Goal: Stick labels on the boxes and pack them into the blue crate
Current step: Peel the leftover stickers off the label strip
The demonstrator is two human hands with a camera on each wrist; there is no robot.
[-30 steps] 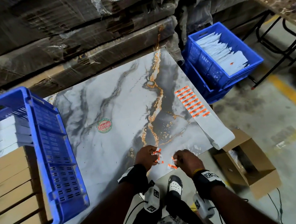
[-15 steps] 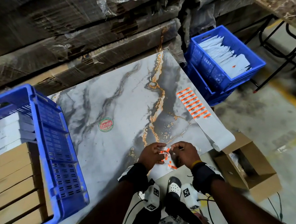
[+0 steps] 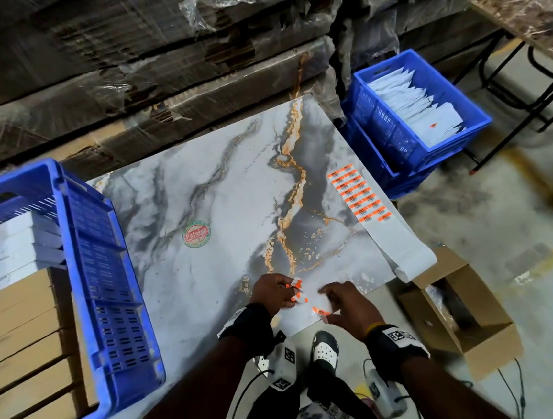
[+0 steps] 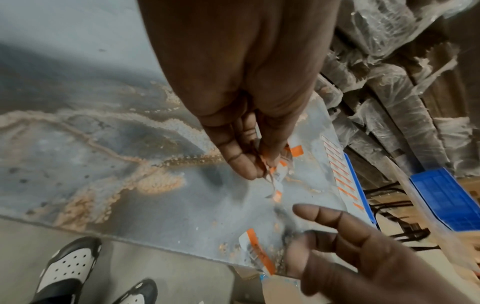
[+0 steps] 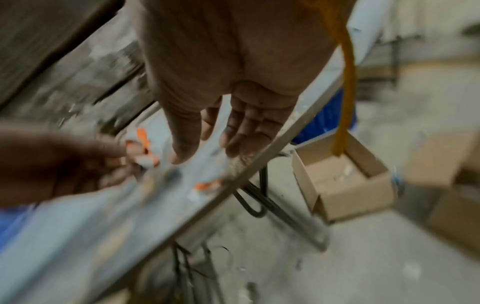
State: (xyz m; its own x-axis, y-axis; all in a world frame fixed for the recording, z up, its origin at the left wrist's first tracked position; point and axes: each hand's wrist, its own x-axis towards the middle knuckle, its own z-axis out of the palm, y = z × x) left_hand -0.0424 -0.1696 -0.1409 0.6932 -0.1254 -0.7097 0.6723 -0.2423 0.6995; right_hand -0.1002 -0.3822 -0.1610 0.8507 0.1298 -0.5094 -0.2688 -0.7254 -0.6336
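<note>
Black wrist straps (image 3: 249, 326) carry white marker-printed camera units (image 3: 281, 366); a yellow band (image 3: 374, 327) circles the right wrist; black-and-white perforated clogs (image 3: 324, 350).

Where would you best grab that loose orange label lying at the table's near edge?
Take the loose label by its near end, coming in from the table edge. It lies flat, so pinching works only where a nail can lift a corner. The open right hand hovers beside it.

Label (image 3: 361, 195) print — too small

a round sticker (image 3: 196, 233) on the marble tabletop (image 3: 173, 199) reads "patel"; the barcode labels' (image 3: 358, 193) print is unreadable.
</note>
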